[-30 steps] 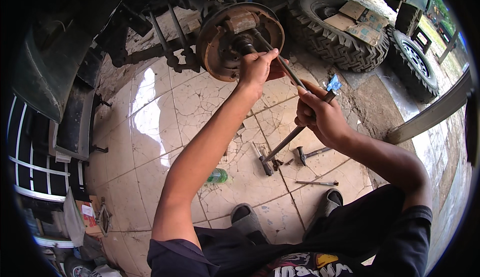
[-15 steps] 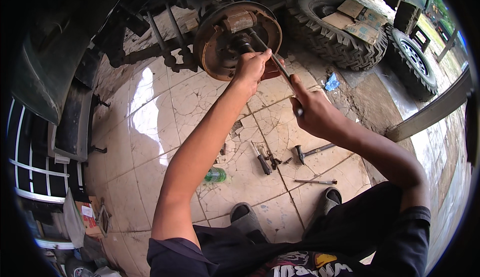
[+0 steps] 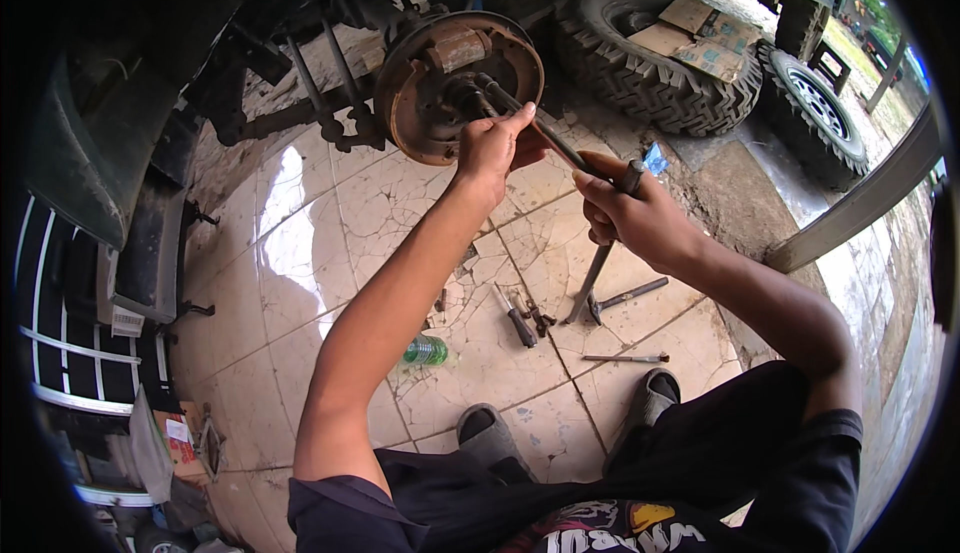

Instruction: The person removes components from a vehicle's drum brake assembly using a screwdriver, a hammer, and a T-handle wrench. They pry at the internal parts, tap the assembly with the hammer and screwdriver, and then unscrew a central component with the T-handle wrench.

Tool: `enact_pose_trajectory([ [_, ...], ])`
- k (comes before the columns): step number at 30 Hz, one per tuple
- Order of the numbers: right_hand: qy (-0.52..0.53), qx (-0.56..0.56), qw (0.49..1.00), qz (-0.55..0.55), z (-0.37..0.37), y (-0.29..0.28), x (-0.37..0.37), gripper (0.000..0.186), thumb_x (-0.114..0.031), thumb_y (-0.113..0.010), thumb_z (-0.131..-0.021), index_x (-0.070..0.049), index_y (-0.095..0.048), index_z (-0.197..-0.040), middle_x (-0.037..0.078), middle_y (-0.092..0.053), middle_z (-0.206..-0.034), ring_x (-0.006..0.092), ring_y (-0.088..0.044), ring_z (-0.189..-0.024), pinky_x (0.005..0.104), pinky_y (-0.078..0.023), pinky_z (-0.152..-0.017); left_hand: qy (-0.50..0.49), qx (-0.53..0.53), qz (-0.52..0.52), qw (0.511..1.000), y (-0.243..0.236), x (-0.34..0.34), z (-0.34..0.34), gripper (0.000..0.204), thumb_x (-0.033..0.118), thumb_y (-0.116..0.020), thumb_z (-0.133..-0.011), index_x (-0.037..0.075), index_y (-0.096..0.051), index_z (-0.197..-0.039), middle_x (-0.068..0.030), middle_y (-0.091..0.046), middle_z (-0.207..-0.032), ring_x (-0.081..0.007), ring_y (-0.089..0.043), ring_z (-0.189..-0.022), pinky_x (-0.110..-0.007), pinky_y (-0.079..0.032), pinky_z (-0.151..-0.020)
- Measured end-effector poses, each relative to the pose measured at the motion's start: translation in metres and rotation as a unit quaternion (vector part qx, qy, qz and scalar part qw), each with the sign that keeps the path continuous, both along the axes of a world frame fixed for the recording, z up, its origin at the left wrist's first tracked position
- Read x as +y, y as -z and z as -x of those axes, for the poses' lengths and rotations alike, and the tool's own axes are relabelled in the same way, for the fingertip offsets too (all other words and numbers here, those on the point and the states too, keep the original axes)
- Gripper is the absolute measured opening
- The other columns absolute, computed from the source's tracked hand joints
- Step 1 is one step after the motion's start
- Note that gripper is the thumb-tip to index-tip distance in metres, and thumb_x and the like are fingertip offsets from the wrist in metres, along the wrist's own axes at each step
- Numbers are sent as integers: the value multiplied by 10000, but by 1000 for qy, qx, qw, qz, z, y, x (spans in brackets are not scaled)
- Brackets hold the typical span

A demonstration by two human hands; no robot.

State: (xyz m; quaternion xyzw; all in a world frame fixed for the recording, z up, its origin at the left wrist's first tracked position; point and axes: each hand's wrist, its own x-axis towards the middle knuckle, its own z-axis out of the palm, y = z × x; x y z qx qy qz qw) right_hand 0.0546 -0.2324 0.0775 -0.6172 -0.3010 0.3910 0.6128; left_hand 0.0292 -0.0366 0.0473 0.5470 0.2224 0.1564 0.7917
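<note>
At the rusty round brake backing plate (image 3: 412, 123), a dark hub shaft (image 3: 464, 94) sticks out of the middle. A long T-handle wrench (image 3: 563, 145) runs from beside this shaft toward me, its crossbar slanting down to the right. My right hand (image 3: 645, 215) is closed around the wrench where the shaft meets the crossbar. My left hand (image 3: 487, 158) is closed near the hub end, thumb lying along the wrench; its fingers are partly hidden. A reddish-brown part shows just below that hand, too covered to name.
On the cracked tiles lie a screwdriver (image 3: 520, 327), a hammer (image 3: 630, 295), a thin brush-like tool (image 3: 628, 358), several small rusty parts (image 3: 541, 317) and a green bottle (image 3: 427, 350). A large tyre (image 3: 660, 93) with cardboard (image 3: 690, 38) lies right of the hub. A post (image 3: 850, 193) stands farther right.
My right hand has turned and moved slightly right, and the wrench's crossbar now shows in full, tilted down. The left hand stays by the hub; the whole view has shifted a little.
</note>
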Motion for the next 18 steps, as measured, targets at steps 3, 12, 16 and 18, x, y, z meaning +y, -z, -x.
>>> enact_pose_trajectory([
  [3,11,66,997,-41,4,2,10,177,-217,-453,-988,-51,-502,-1026,-43,-385,-676,55,-343,-575,233,-313,-502,-2,-12,-18,1000,-6,5,0,181,244,-632,-882,65,-622,-858,-76,-683,-817,-147,-665,-727,-258,-531,-654],
  [12,39,126,989,-70,10,8,18,199,-222,-472,-980,-51,-501,-1078,-39,-363,-666,67,-328,-568,249,-331,-544,11,-17,-19,1000,-3,13,-7,165,214,-596,-895,49,-606,-884,-94,-688,-843,-173,-677,-745,-282,-546,-676],
  [16,40,253,960,-116,6,17,19,179,-211,-469,-979,-58,-496,-1069,-33,-341,-665,87,-319,-560,276,-346,-576,30,-21,-21,999,-2,15,-6,187,229,-574,-907,46,-609,-896,-104,-692,-862,-187,-678,-759,-300,-546,-697],
  [18,28,284,949,-138,6,18,22,147,-198,-466,-979,-62,-487,-1031,-39,-337,-657,91,-321,-552,276,-343,-555,37,-23,-35,998,-2,17,-6,198,238,-562,-913,46,-612,-898,-109,-694,-866,-194,-678,-764,-311,-546,-713],
])
